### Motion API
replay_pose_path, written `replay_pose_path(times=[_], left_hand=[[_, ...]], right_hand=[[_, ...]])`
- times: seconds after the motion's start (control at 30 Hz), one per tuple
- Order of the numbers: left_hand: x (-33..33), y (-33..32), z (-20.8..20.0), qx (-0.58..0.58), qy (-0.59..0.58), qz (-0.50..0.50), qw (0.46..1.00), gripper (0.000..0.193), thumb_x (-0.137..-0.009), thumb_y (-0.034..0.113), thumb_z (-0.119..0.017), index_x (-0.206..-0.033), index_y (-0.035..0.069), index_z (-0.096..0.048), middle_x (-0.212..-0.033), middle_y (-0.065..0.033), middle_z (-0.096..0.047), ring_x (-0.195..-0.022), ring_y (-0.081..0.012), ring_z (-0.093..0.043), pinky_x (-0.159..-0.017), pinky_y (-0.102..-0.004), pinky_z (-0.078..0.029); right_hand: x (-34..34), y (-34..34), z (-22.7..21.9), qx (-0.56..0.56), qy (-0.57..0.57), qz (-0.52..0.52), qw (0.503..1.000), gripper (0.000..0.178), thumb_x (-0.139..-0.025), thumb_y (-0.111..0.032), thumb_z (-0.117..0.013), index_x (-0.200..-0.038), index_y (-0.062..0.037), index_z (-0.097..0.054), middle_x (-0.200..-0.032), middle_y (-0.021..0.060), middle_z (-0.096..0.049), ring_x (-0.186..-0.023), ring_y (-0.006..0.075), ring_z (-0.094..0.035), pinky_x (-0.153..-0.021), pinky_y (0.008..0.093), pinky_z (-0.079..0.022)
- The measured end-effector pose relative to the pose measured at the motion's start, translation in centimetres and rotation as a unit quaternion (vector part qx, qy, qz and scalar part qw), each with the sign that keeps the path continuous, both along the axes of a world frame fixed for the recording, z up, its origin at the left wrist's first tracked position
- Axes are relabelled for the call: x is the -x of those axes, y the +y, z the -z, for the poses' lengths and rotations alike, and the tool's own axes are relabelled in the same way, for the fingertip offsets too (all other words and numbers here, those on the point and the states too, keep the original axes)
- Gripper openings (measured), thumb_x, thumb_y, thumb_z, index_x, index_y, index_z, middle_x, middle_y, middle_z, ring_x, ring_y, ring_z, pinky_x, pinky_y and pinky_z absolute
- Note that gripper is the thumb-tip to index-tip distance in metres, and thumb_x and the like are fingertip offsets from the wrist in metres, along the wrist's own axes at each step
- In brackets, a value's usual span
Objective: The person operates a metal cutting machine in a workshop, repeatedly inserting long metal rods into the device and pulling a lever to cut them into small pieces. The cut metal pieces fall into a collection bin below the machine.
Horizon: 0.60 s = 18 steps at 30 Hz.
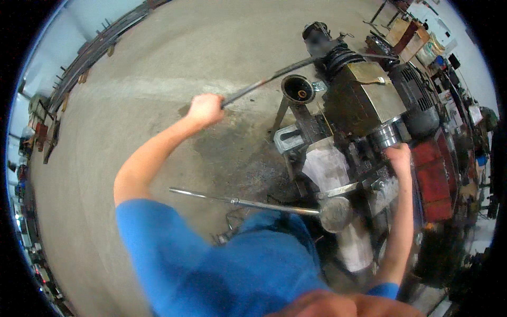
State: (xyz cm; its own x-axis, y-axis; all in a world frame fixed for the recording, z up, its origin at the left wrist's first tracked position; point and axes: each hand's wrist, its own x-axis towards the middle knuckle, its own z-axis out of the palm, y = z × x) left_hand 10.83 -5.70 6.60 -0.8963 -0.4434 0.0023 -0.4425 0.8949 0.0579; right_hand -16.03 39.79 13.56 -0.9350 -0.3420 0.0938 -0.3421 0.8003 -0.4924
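Note:
My left hand [206,109] is stretched out over the floor on the left, its fingers wrapped round the end of a long dark metal bar [272,78]. The bar slants up and away to the far end of a greasy machine [346,103]. My right hand [398,154] is closed against a shiny cylindrical metal part [386,136] on the machine's near side; what its fingers grip is hidden. A paintbrush [377,80] lies on the machine's flat top. Nearer me, a long silver rod [253,204] sticks out leftward beside a round metal disc [336,214].
An open round cup [298,89] with a dark inside stands left of the machine. White cloth or paper [326,164] hangs over its frame. A ribbed motor [414,87] and red panels [434,182] are to the right. Long metal stock [100,45] lies along the far left wall.

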Motion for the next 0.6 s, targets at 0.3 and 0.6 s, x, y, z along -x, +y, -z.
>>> replay_pose_path(times=[0.3, 0.6], left_hand=[[5.2, -11.9, 0.3, 0.201, 0.021, 0.068, 0.977, 0.011, -0.073, 0.011, -0.050, -0.083, 0.007, -0.053, -0.074, -0.0137, -0.062, -0.071, -0.0309, -0.061, -0.064, -0.0429, -0.048], [7.4, -4.8, 2.1, 0.059, 0.275, 0.018, 0.959, 0.026, -0.077, 0.017, -0.054, -0.100, 0.006, -0.058, -0.080, -0.0156, -0.062, -0.079, -0.0318, -0.060, -0.071, -0.0411, -0.047]], right_hand=[[0.0, 0.8, 0.2, -0.090, -0.004, 0.002, 0.996, 0.028, -0.056, -0.020, -0.059, -0.072, 0.0028, -0.064, -0.070, 0.0237, -0.060, -0.068, 0.0334, -0.061, -0.063, 0.0371, -0.047], [-8.3, 7.3, -3.7, 0.028, 0.176, -0.110, 0.978, 0.034, -0.054, -0.010, -0.056, -0.086, -0.0006, -0.062, -0.111, 0.0113, -0.057, -0.098, 0.0310, -0.051, -0.085, 0.0350, -0.042]])
